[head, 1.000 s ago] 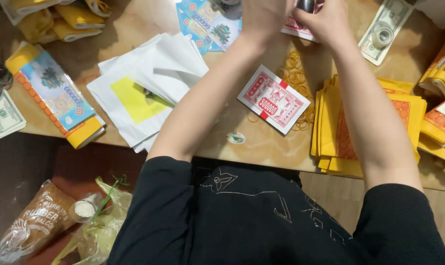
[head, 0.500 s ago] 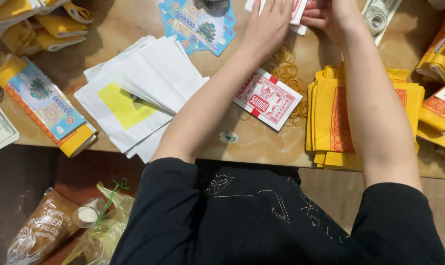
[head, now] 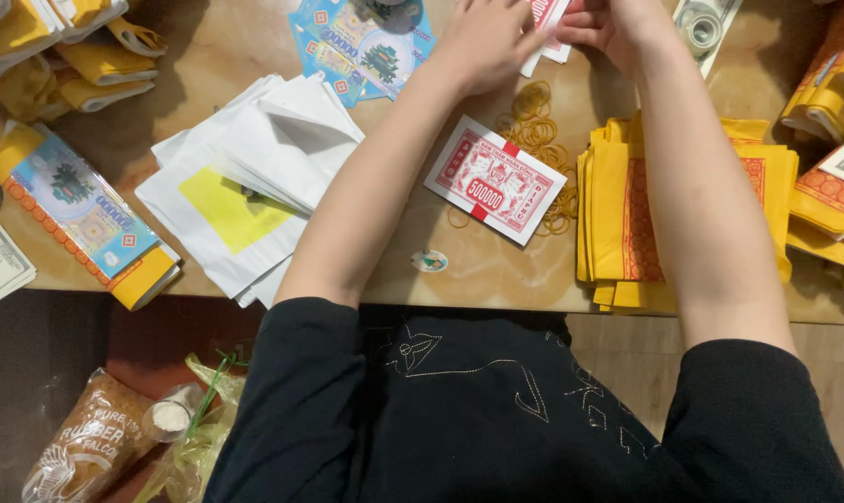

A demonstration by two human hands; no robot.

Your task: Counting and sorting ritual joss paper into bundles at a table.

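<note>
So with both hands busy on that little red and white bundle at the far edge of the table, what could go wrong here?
The left forearm stretches right beside the white envelopes, so drawing it back might fan that pile out. The loose rubber bands lie under the hands, beside the red and white paper note bundle, and could get swept about. The yellow paper stack sits near the table edge; a nudge from the right forearm might tip sheets off.

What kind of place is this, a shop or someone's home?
Probably a small workshop or shop bench where paper offerings get bundled, though I can't be sure. The wooden table is covered with stacks of yellow paper, a red and white note bundle and loose rubber bands.
</note>
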